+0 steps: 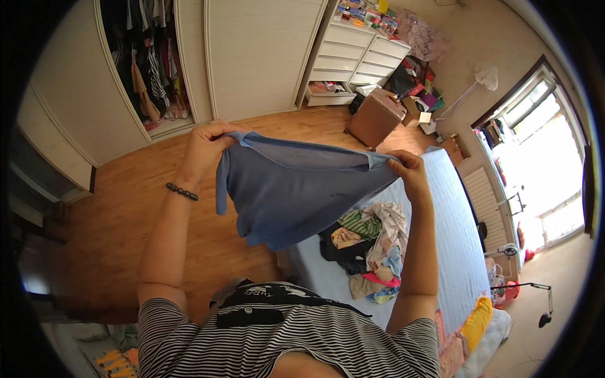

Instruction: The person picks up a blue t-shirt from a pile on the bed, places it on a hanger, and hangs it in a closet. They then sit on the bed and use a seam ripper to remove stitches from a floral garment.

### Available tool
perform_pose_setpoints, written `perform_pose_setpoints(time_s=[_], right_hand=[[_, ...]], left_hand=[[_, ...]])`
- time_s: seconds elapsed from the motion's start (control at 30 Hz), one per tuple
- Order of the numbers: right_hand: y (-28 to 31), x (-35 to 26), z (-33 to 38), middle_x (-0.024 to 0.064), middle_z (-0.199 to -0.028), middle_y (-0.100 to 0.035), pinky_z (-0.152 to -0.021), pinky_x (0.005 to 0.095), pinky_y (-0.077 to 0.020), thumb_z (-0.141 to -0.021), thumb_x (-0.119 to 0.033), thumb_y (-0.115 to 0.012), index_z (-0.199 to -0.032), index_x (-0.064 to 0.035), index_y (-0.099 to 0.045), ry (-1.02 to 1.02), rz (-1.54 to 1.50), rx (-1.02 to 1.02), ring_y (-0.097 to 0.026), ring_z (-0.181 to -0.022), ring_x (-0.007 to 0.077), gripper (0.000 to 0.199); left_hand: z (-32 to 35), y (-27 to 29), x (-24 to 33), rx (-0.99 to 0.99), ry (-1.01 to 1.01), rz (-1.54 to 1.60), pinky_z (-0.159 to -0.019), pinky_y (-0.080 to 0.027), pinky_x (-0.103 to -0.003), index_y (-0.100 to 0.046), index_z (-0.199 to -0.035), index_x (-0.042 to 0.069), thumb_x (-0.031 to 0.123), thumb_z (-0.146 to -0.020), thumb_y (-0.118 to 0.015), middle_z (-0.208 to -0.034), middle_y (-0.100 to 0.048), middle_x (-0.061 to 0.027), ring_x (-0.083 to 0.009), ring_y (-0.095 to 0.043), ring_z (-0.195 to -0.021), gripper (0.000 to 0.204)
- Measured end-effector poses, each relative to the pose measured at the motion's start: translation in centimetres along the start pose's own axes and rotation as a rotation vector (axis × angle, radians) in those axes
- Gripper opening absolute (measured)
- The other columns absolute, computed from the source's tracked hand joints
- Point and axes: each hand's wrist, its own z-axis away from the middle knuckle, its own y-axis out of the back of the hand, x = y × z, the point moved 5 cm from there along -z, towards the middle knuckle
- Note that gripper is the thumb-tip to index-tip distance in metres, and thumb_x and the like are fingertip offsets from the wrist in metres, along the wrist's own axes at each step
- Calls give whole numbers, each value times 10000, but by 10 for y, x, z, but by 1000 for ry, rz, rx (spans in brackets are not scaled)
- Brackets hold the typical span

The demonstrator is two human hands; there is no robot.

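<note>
Blue shirt (pixel 287 198) held up wide

Left hand (pixel 211 140) and right hand (pixel 409 170), reaching forward well apart, pinch its upper edge between thumb and fingers; the shirt hangs between them, above the floor (pixel 126 217) beside the bed (pixel 449 217)

Adds up to one left hand (pixel 214 135) and one right hand (pixel 409 169), one blue garment (pixel 296 189) and one dark bead bracelet (pixel 181 191). Also takes in one bed (pixel 444 208), one heap of clothes (pixel 387 236) on it, too tangled to number by piece, one brown suitcase (pixel 378 118), one white chest (pixel 343 50) with two columns of drawers (pixel 383 60), one open drawer (pixel 331 99), one window (pixel 554 164), one radiator (pixel 488 201) and one black jointed lamp (pixel 544 320).
</note>
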Motion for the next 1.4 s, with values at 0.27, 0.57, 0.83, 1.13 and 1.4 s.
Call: perform_pose_setpoints(time_s=[0.27, 0.57, 0.83, 1.13, 1.4], right_hand=[[-4, 19, 0, -21, -767, -612, -638, 204, -410, -810, -132, -668, -878, -9, -666, -24, -128, 106, -533, -695, 61, 141], [-21, -4, -8, -37, -736, -594, -604, 192, -399, -825, -116, -651, -843, -10, -665, 29, -43, 72, -515, -669, 46, 109], [-35, -24, -47, 7, -720, -591, -596, 215, -406, -778, -120, -698, -873, 21, -650, 307, 177, 3, -509, -672, 67, 177], [-73, -86, -162, 123, -690, -623, -611, 296, -446, -789, -96, -646, -881, 19, -637, 436, 463, 4, -566, -636, 169, 147], [-147, -146, -256, 87, -515, -465, -499, 312, -369, -764, -355, -696, -641, 16, -567, 547, 591, 106, -442, -506, 146, 412]], left_hand=[[7, -3, 0, -36, 138, -6, -572, -424, -160, -688, -918, 16, -58, -815, -573, -795, -595, 16, -47, -532, -696, 171], [0, 2, 5, -34, 114, -89, -689, -442, -233, -630, -916, 6, 45, -821, -571, -838, -590, 1, -88, -543, -753, 118], [-34, 34, 22, 148, -139, -842, -714, -404, -240, -639, -904, 32, -16, -736, -629, -846, -511, -45, -157, -512, -763, 175], [-77, 147, 73, 167, 17, -742, -751, -414, -223, -664, -924, 31, 61, -806, -552, -848, -625, 9, -88, -543, -798, 166], [-103, 242, 113, 271, -60, -851, -812, -373, -223, -669, -971, 75, 204, -826, -573, -843, -603, 42, -80, -521, -838, 216]])
